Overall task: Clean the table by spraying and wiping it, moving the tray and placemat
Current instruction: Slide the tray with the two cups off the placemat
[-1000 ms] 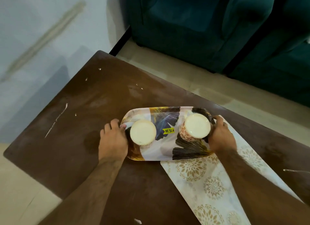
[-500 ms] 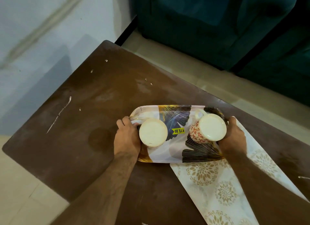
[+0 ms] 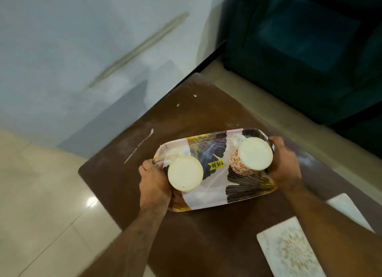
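Note:
A patterned tray with dark leaf prints and a yellow price sticker hangs tilted above the brown table. My left hand grips its left end and my right hand grips its right end. Two upturned mugs ride on it: a plain cream one at the left and a red-flowered one at the right. The white floral placemat lies on the table at the lower right, partly hidden by my right forearm.
White streaks and specks mark the tabletop. A dark teal sofa stands beyond the table's far edge. A pale wall rises at the left, with beige floor tiles below it.
Both hands have lifted the tray with the mugs off the placemat and carried it left, toward the table's left corner. The view has swung left, and the placemat now lies uncovered.

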